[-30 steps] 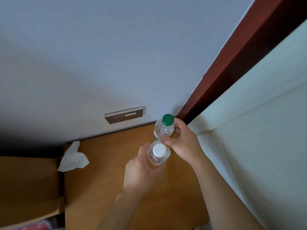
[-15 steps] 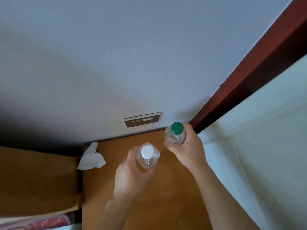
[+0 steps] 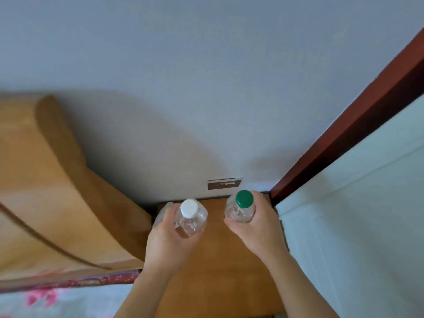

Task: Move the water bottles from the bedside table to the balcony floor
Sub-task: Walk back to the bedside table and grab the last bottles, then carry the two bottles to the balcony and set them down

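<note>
Left hand (image 3: pixel 169 244) fingers grip the white-capped bottle (image 3: pixel 191 218); right hand (image 3: pixel 259 228) fingers grip the green-capped bottle (image 3: pixel 241 208), both over the worktop (image 3: pixel 218 260). Wooden headboard (image 3: pixel 57 191) stands close left, red-brown frame (image 3: pixel 344 125) right, wall plate (image 3: pixel 224 183) behind.

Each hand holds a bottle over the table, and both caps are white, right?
No: in the head view the right hand holds a green-capped bottle; only the left hand holds a white-capped bottle. Both are over the table.

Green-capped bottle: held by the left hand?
No, the right hand grips the green-capped bottle, while the left hand holds the white-capped bottle.
</note>
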Motion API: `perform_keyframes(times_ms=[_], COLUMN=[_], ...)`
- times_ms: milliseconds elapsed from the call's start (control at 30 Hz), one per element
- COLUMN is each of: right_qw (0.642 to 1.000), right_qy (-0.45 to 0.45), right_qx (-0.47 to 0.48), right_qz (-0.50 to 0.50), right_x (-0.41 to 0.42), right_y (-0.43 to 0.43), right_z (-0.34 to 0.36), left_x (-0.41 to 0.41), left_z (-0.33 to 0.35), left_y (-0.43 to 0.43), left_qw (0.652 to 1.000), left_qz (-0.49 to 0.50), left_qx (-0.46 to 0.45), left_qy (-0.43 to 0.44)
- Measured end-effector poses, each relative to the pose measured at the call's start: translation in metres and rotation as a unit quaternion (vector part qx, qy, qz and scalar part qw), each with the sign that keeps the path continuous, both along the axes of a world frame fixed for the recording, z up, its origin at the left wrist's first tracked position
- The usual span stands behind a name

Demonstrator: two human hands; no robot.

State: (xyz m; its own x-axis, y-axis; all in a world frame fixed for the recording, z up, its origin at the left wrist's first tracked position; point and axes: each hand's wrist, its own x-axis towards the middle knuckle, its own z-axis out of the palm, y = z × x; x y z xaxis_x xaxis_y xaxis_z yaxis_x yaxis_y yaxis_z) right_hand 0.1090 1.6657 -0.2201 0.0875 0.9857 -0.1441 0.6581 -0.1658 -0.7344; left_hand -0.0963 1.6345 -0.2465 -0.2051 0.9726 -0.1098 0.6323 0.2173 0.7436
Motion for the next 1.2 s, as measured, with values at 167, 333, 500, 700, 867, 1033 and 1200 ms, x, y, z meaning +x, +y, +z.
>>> perform_keyframes(times_ms=[167, 333, 500, 700, 867, 1033, 1200], right_qw=[0.999, 0.995, 0.984, 0.954, 0.917, 0.866, 0.822], right_qy=[0.010, 0.008, 0.030, 0.032, 0.057, 0.068, 0.058], right_qx=[0.019, 0.036, 0.037, 0.045, 0.047, 0.042, 0.038], right_qz=[0.039, 0.089, 0.174, 0.295, 0.392, 0.494, 0.565], right_x=[-0.021, -0.035, -0.054, -0.090, -0.139, -0.201, -0.259], right_y=[-0.021, -0.043, -0.061, -0.084, -0.118, -0.167, -0.231], right_z=[0.058, 0.091, 0.116, 0.140, 0.156, 0.175, 0.188], left_x=[-0.028, -0.044, -0.058, -0.082, -0.106, -0.137, -0.164], left_z=[0.061, 0.106, 0.143, 0.179, 0.196, 0.211, 0.219], left_y=[-0.028, -0.063, -0.110, -0.177, -0.245, -0.320, -0.406], left_qw=[0.999, 0.996, 0.988, 0.966, 0.936, 0.896, 0.856], left_qz=[0.027, 0.071, 0.147, 0.248, 0.340, 0.428, 0.500], left_qx=[0.027, 0.031, 0.042, 0.067, 0.087, 0.114, 0.123], left_qy=[-0.015, -0.035, -0.037, -0.023, -0.002, 0.027, 0.045])
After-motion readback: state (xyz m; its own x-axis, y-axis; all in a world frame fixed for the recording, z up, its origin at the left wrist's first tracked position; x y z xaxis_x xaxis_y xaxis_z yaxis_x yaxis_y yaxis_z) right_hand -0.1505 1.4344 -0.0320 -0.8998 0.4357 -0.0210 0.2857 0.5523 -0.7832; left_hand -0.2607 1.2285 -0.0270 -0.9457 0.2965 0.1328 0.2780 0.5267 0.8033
